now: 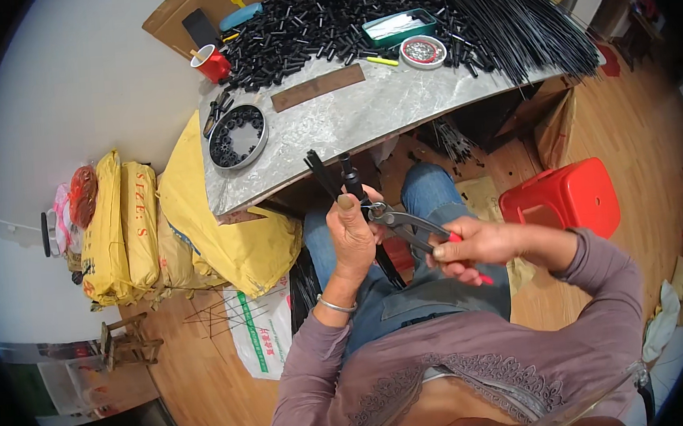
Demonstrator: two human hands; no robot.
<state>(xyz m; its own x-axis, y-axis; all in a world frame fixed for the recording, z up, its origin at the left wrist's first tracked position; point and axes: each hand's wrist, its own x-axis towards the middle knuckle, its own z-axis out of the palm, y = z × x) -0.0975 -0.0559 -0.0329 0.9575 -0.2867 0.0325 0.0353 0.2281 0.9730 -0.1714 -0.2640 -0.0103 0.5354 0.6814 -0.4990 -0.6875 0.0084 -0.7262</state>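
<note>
Glasses (pixel 645 382) are hanging nearest my view. Left hand (pixel 351 240) is pinching the tube (pixel 351 176) low, over the jeans (pixel 429 195); right hand (pixel 470 242) is gripping the pliers (pixel 397 219), jaws beside it. I'm guessing it's light, stiff, slickish, so I'm favouring its lower end.

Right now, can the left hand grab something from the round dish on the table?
Probably not without letting go: the left hand holds a black tube. But the round dish looks close, near the edge of the table, open on top, and nothing seems to block the way.
</note>
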